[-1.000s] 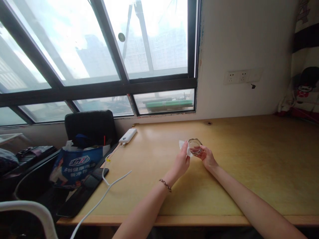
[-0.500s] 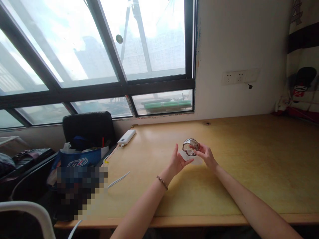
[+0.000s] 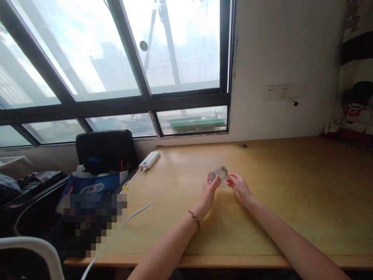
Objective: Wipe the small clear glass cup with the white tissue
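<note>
A small clear glass cup (image 3: pixel 218 173) is low over the wooden desk (image 3: pixel 291 186), near its middle. My left hand (image 3: pixel 210 189), with a bead bracelet at the wrist, grips the cup's left side with curled fingers. My right hand (image 3: pixel 239 186) pinches the cup's right side. Whether the cup rests on the desk or hangs just above it I cannot tell. A pale tissue seems to lie under the cup, mostly hidden by my fingers.
A white power bank (image 3: pixel 149 159) with a white cable (image 3: pixel 136 212) lies at the desk's left back. Beside the desk's left edge are a black chair (image 3: pixel 105 147) and a blue bag (image 3: pixel 93 186). Wall sockets (image 3: pixel 282 91) sit above the desk.
The cup has come down from a raised, tilted hold to a low position at the desk. My left hand moved from under the cup to its left side. The tissue is no longer held up.
</note>
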`<state>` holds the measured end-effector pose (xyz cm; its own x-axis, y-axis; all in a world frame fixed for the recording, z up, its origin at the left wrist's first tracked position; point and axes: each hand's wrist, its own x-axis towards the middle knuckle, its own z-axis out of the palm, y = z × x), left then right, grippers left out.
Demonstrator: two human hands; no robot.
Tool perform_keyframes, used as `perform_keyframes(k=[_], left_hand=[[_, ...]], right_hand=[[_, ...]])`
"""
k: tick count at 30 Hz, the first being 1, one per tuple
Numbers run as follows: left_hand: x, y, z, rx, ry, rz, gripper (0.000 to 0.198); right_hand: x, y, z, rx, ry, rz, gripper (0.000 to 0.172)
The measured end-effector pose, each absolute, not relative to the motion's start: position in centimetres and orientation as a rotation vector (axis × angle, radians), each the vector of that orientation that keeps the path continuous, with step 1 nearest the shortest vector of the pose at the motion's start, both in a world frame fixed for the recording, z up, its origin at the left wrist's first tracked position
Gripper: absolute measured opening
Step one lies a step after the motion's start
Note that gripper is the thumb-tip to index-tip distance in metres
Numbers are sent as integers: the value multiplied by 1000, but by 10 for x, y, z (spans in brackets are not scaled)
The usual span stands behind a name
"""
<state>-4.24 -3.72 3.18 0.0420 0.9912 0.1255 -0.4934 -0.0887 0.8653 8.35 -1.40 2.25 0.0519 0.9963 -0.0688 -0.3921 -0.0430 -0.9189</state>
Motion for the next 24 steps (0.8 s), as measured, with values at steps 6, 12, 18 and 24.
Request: perform_keyframes(k=[6,12,18,24], left_hand=[[-44,-42,36,1251,876,1562,44],[-41,-42,19,1798,1080,1542,68],[-39,-47,11,2143,1180,1441,75],[-43,-54,28,2392,910,1288,66]], right_hand=[[79,-25,32,-523,-461,1891,15],[74,-29,30,-453,-350,1792,14],[82,-23,26,-438,-305,1771,15],[93,-16,23,-630,-443,1644,15]])
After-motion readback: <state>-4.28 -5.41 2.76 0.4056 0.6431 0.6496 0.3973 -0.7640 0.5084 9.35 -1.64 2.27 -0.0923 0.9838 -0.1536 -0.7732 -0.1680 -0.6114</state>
